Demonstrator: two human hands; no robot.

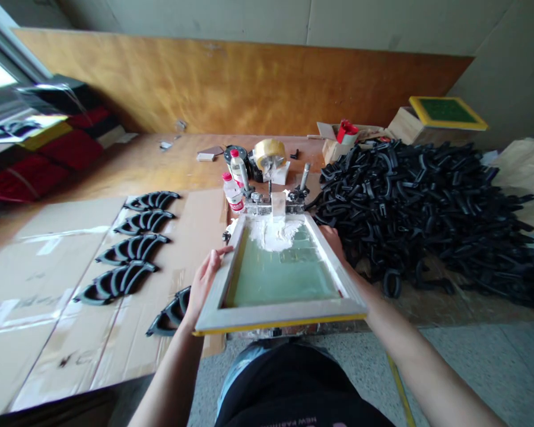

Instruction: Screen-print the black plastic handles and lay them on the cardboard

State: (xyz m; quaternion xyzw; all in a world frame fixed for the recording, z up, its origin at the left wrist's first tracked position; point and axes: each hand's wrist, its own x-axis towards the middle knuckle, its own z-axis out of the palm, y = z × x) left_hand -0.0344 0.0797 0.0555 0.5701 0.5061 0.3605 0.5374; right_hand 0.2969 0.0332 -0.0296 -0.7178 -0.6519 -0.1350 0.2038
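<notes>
A screen printing frame with a pale rim and green mesh is in front of my body, its near edge raised and tilted. White ink lies thick at the far end of the mesh, around the foot of a pale squeegee-like blade. My left hand is closed on the left rim, one finger lying along its top. At the right rim is my right hand, fingers bent against the side and partly hidden. A metal clamp stand holds the frame's far end. What lies beneath the frame is hidden.
Curved black plastic parts lie in rows on cardboard at left. A large heap of black parts covers the right side. Two bottles and a tape roll stand behind the clamps. Another yellow-edged screen rests on a box.
</notes>
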